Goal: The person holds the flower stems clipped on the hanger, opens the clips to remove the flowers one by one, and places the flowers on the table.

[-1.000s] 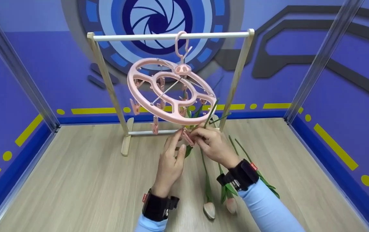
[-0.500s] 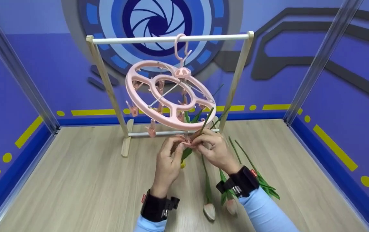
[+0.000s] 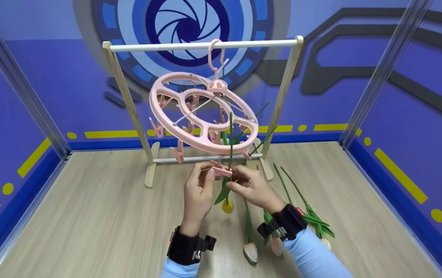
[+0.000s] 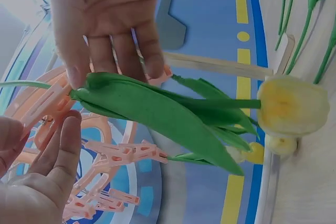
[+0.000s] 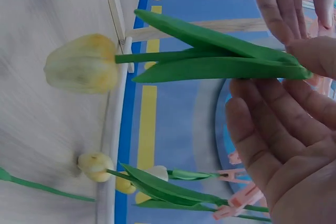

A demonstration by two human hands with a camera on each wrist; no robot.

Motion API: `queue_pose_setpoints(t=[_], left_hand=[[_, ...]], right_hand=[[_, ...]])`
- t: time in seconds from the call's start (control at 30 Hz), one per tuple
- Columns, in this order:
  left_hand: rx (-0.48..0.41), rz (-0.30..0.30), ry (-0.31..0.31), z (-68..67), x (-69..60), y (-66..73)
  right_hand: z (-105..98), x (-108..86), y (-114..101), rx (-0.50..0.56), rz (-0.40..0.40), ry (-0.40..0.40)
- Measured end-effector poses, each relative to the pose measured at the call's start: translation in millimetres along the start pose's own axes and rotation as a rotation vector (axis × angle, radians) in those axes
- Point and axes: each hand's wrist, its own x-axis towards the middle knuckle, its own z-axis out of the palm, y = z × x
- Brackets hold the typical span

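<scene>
A round pink clip hanger [image 3: 201, 144] hangs tilted from the rack. My left hand [image 3: 197, 197] pinches one of its pink clothespins [image 3: 222, 171] between thumb and fingers, below the front rim. Right beside it, my right hand [image 3: 257, 189] pinches an artificial tulip [image 5: 81, 64] with thumb and fingers at the base of its green leaves [image 4: 157, 108]. The pale yellow bloom points down and the stem [image 3: 231, 135] rises past the clothespin in front of the hanger. Whether the clothespin's jaws are closed on the stem cannot be told.
Other tulips [image 5: 96, 166] hang bloom-down from clothespins behind. Empty clothespins [image 3: 179, 152] dangle at the hanger's left. The wooden rack [image 3: 126, 100] carries a white bar [image 3: 159, 47]. More tulips [image 3: 251, 253] lie on the table [image 3: 89, 216] to the right.
Both hands have come down slightly, and the right has shifted a little right. The held tulip's stem has swung from leaning right to upright, its bloom now showing below. The clothespin has turned nearly level.
</scene>
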Motion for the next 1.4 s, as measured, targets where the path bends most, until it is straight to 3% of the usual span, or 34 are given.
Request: queue_pose_setpoints(t=[0.23, 0.47, 0.6, 0.77, 0.97, 1.27, 1.4], left_hand=[[-0.039, -0.006, 0.017, 0.4, 0.9, 0.6], [-0.043, -0.137, 0.032, -1.8, 0.6, 5.4], [-0.01, -0.157, 0.033, -3.3, 0.7, 5.4], [-0.008, -0.164, 0.042, -3.0, 1.5, 4.4], [-0.031, -0.167, 0.05, -2.0, 1.7, 3.9], [-0.033, -0.156, 0.066, -2.4, 1.5, 4.4], [-0.03, -0.155, 0.065, -2.6, 1.6, 4.0]], right_hand=[[7.0, -3.4, 2.3, -0.062, -0.002, 0.02], [10.9, -6.1, -2.9, -0.098, -0.034, 0.047], [12.9, -7.2, -2.6, -0.087, -0.046, 0.052], [14.6, -8.3, -0.1, -0.104, -0.078, 0.089], [14.3, -9.4, -1.6, -0.139, -0.061, 0.114], [7.5, -10.7, 0.6, -0.044, -0.087, 0.055], [5.4, -10.3, 0.2, -0.012, -0.06, 0.033]])
